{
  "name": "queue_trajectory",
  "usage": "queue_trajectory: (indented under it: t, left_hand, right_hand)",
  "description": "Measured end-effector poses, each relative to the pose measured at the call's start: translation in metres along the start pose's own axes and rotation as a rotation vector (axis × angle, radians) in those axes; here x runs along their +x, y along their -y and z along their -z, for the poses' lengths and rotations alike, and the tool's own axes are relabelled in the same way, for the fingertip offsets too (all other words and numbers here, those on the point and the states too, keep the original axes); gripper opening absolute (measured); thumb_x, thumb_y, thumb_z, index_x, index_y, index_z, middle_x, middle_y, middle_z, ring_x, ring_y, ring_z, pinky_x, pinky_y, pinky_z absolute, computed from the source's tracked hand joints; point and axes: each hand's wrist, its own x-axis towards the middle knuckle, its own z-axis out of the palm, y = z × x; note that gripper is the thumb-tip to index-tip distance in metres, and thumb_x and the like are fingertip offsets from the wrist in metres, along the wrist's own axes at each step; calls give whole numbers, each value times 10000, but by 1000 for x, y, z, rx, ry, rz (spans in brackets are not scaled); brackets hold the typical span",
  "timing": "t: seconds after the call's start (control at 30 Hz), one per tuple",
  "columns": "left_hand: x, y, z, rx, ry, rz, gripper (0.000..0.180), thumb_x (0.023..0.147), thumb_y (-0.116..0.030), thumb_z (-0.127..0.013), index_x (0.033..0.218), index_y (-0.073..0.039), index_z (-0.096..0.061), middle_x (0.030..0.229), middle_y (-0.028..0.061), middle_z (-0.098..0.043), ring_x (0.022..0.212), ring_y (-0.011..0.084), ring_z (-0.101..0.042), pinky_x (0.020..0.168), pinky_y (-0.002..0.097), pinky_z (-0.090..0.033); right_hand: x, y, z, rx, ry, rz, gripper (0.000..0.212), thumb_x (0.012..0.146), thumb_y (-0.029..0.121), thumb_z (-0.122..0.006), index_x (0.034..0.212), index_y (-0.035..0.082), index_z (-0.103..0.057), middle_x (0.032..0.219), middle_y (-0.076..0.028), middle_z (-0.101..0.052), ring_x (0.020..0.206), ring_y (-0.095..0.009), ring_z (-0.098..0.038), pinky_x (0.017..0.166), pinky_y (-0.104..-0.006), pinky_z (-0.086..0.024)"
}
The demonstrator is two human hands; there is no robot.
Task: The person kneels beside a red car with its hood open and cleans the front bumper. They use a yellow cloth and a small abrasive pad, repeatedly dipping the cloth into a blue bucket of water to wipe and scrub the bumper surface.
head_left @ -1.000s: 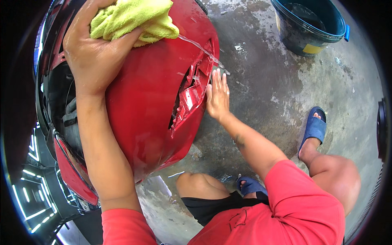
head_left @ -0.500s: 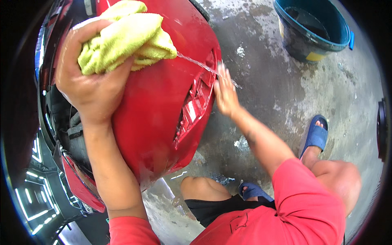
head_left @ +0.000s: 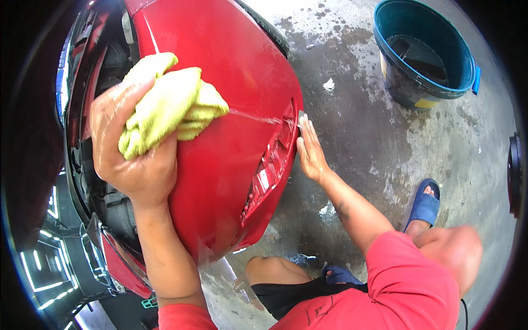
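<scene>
Nearest: red shirt (head_left: 385, 297) and black shorts (head_left: 275, 297) of the wearer along the lower edge. Left hand (head_left: 135, 148), raised over the panel, is clenched around a folded yellow-green cloth (head_left: 165, 107); skin looks wet. A thin stream of water (head_left: 253, 115) runs from the cloth's right side toward the upper end of a slanted recess (head_left: 267, 168). The recess sits in a glossy red car panel (head_left: 220, 159), which lies beneath the cloth; a dark cavity (head_left: 113, 203) opens along the panel's left side. Right hand (head_left: 312, 151): fingers extended and close together, not clenched, at the panel's outer edge beside the recess. A small grey piece (head_left: 301, 117) shows at its fingertips; cannot tell whether it is gripped or only pressed. Lower down, blue sandals (head_left: 425, 210) on wet, patchy concrete floor (head_left: 357, 143). Farther off, upper right: teal-rimmed bucket (head_left: 400, 88) containing liquid, well apart from both hands.
</scene>
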Motion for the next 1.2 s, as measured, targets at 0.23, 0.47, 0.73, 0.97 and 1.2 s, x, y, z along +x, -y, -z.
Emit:
queue_trajectory:
  t: [0.23,0.47,0.73,0.97,1.2]
  left_hand:
    - [-13,3,-9,-89,7,92,441,710,-21,-865,1138,-8,-761,1141,127,-780,1121,313,-703,1054,436,-517]
    - [-7,1,8,23,58,86,465,691,9,-853,1146,-17,-758,1143,135,-765,1119,326,-699,1043,439,-522]
    - [-4,-1,-3,-38,39,103,479,689,-1,-830,1162,-6,-757,1129,134,-758,1105,321,-697,1034,432,-524]
    - [-1,-2,2,-32,57,72,452,675,-7,-835,1120,-2,-759,1112,143,-753,1090,329,-698,1021,440,-527]
    - [-7,-4,-3,-48,86,99,448,746,43,-780,1191,13,-740,1194,152,-736,1145,303,-687,1060,413,-512]
  right_hand:
    - [164,-71,45,53,110,-61,615,1129,414,-368,1544,-19,-504,1632,-253,-454,1555,-364,-386,1318,-489,-199]
    - [60,11,-6,32,-102,-44,658,1156,410,-319,1675,8,-274,1744,-242,-245,1627,-419,-200,1317,-492,-187]
    - [96,21,8,202,-202,-150,619,1166,365,-321,1651,-19,-306,1705,-261,-321,1606,-423,-255,1297,-531,-207]
    - [82,74,14,177,-112,-386,679,1161,422,-247,1649,-49,-284,1727,-255,-275,1624,-389,-222,1322,-520,-145]
    - [91,77,35,39,-43,-513,669,1163,419,-270,1631,-57,-322,1693,-288,-324,1616,-393,-248,1319,-509,-182]
